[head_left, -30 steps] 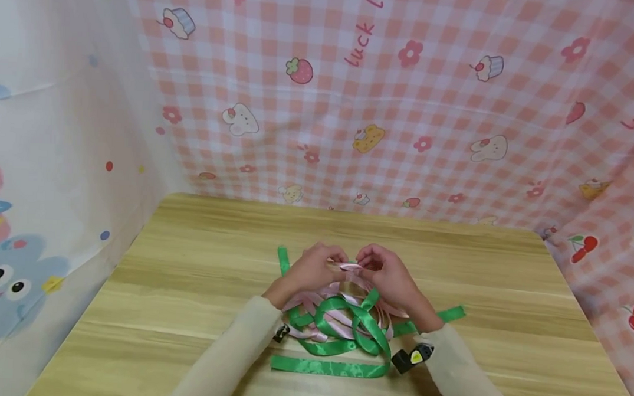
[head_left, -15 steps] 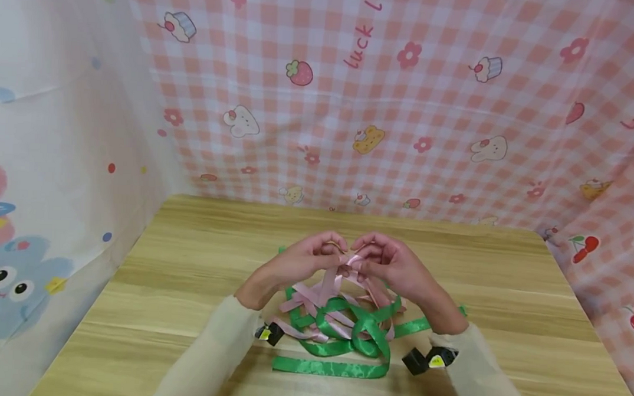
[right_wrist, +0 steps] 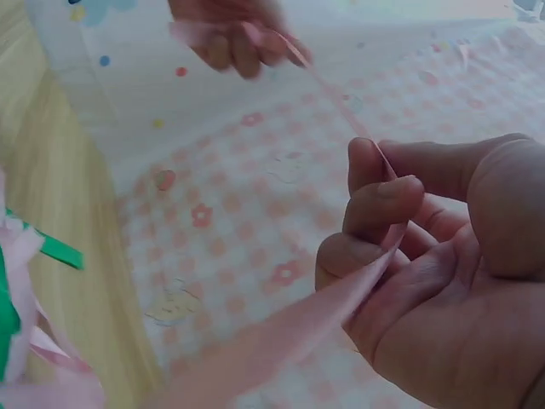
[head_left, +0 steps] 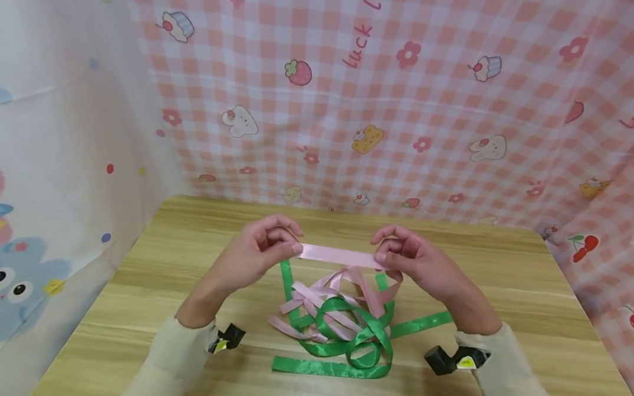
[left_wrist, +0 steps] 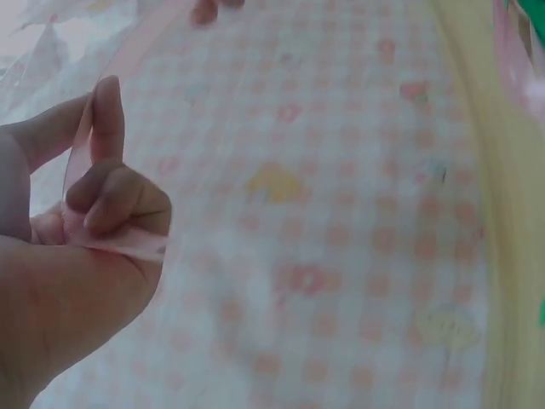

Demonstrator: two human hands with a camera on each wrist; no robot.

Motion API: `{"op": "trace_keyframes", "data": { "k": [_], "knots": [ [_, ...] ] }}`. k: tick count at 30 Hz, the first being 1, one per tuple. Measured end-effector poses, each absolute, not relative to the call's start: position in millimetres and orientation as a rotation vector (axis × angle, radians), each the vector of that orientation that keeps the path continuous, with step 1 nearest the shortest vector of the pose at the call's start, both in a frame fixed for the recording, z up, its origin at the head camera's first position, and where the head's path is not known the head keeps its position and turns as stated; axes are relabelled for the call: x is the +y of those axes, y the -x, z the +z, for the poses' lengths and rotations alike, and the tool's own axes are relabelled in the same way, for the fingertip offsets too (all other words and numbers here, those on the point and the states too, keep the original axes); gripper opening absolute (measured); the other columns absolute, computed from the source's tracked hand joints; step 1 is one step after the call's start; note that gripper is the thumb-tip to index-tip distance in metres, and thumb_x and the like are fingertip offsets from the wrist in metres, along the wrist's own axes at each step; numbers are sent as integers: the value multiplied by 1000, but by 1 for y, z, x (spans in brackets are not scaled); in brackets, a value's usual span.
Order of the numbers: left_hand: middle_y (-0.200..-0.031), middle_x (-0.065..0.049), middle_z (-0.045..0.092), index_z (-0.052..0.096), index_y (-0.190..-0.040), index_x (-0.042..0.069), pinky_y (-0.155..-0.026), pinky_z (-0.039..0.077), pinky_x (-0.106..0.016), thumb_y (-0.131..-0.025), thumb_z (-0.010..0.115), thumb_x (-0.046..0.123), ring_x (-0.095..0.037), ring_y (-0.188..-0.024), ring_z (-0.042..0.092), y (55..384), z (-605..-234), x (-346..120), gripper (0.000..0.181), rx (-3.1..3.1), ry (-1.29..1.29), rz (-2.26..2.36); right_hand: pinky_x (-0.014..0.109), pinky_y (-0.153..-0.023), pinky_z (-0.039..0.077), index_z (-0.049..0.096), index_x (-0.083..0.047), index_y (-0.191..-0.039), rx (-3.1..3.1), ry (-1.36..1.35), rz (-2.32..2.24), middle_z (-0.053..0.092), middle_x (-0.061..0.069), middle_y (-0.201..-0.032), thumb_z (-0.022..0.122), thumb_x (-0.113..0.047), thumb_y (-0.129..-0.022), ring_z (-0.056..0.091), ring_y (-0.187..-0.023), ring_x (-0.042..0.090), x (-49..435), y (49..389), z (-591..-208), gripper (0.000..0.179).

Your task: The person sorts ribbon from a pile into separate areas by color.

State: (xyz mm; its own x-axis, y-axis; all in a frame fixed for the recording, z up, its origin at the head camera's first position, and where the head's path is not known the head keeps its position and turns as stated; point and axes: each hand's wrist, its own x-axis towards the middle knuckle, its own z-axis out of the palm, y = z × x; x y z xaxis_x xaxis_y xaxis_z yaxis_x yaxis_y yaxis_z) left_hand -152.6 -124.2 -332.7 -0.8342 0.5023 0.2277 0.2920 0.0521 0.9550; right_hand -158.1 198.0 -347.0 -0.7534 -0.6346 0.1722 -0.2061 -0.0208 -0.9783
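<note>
A pink satin ribbon (head_left: 338,255) is stretched nearly level between my two hands, raised over the pile. My left hand (head_left: 264,249) pinches it between thumb and index finger; in the left wrist view, the ribbon's end (left_wrist: 140,247) lies across the curled fingers. My right hand (head_left: 417,264) pinches it on the other side, and in the right wrist view a long length of ribbon (right_wrist: 289,332) runs down out of that palm. Beneath lie a tangled pink ribbon heap (head_left: 312,298) and a looped green ribbon (head_left: 331,367), partly over the pink.
The wood-grain table (head_left: 131,308) extends around the ribbons. Behind it hangs a pink checked cloth (head_left: 331,116), with a white printed cloth (head_left: 60,122) at the left. Black wrist cameras (head_left: 443,360) sit at the sleeves.
My hands were together over the pile, fingertips meeting on the pink ribbon. They have risen and moved apart sideways, drawing a length taut between them. The green loops have shifted slightly.
</note>
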Motion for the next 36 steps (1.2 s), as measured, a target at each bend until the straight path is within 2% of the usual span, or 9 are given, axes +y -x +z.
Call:
{"op": "trace_keyframes", "data": {
  "k": [3, 5, 10, 14, 17, 22, 29, 33, 36],
  "knots": [
    [-87, 2, 70, 59, -110, 5, -67, 48, -20, -95, 62, -2, -7, -72, 57, 151, -326, -145, 16, 2159, -860, 1956, 29, -54, 36, 54, -12, -117, 1937, 906, -1825, 62, -4, -84, 51, -2, -102, 37, -61, 22, 208, 158, -339, 18],
    [-87, 4, 69, 60, -110, 8, -58, 47, -19, -96, 59, -3, -6, -65, 54, 151, -322, -159, 18, 2131, -883, 2017, 29, -54, 36, 54, -12, -116, 1955, 909, -1830, 63, -4, -85, 51, 0, -102, 39, -61, 21, 214, 158, -333, 19],
    [-87, 6, 70, 62, -113, 10, -35, 20, -29, -97, 52, -10, -14, -51, 28, 151, -315, -197, 28, 2050, -938, 2113, 27, -54, 42, 56, -13, -114, 2034, 875, -1837, 66, -3, -87, 51, 4, -100, 50, -65, 12, 236, 156, -319, 22],
    [-87, 4, 73, 62, -112, 8, -51, 42, -21, -93, 57, -12, -9, -61, 51, 151, -315, -228, 28, 2221, -872, 2029, 28, -53, 42, 56, -11, -113, 2112, 865, -1781, 65, -2, -86, 50, 7, -100, 50, -63, 13, 262, 152, -313, 23],
    [-85, 3, 73, 63, -112, 8, -67, 46, -20, -93, 61, -8, -7, -73, 58, 152, -319, -249, 25, 2347, -765, 1939, 27, -57, 46, 57, -9, -113, 2146, 866, -1738, 66, -2, -86, 48, 9, -99, 54, -68, 12, 285, 150, -313, 25],
    [-86, 2, 73, 65, -118, 5, -56, 38, -28, -98, 53, -8, -15, -66, 50, 160, -334, -279, 27, 2254, -729, 1919, 30, -57, 45, 57, -6, -113, 2201, 810, -1682, 67, 0, -88, 48, 11, -99, 54, -67, 15, 321, 146, -321, 23],
    [-79, 8, 71, 66, -120, 15, -47, 35, -28, -97, 64, 12, -13, -66, 54, 174, -360, -298, 23, 2469, -449, 1704, 35, -53, 42, 56, -1, -111, 2266, 745, -1659, 67, 2, -87, 47, 11, -99, 49, -64, 23, 360, 149, -350, 19],
    [-88, 4, 73, 64, -123, 9, -64, 52, -23, -99, 61, 8, -15, -74, 60, 178, -374, -306, 25, 2372, -476, 1755, 33, -58, 43, 57, -1, -110, 2234, 719, -1736, 68, 0, -88, 46, 13, -98, 50, -67, 20, 380, 153, -370, 21],
    [-92, 4, 74, 65, -122, 12, -72, 54, -23, -98, 61, 7, -13, -78, 62, 183, -386, -308, 25, 2326, -452, 1782, 34, -59, 40, 59, -2, -111, 2088, 719, -1877, 68, 0, -91, 42, 15, -99, 48, -68, 22, 392, 156, -388, 27]
  ]
}}
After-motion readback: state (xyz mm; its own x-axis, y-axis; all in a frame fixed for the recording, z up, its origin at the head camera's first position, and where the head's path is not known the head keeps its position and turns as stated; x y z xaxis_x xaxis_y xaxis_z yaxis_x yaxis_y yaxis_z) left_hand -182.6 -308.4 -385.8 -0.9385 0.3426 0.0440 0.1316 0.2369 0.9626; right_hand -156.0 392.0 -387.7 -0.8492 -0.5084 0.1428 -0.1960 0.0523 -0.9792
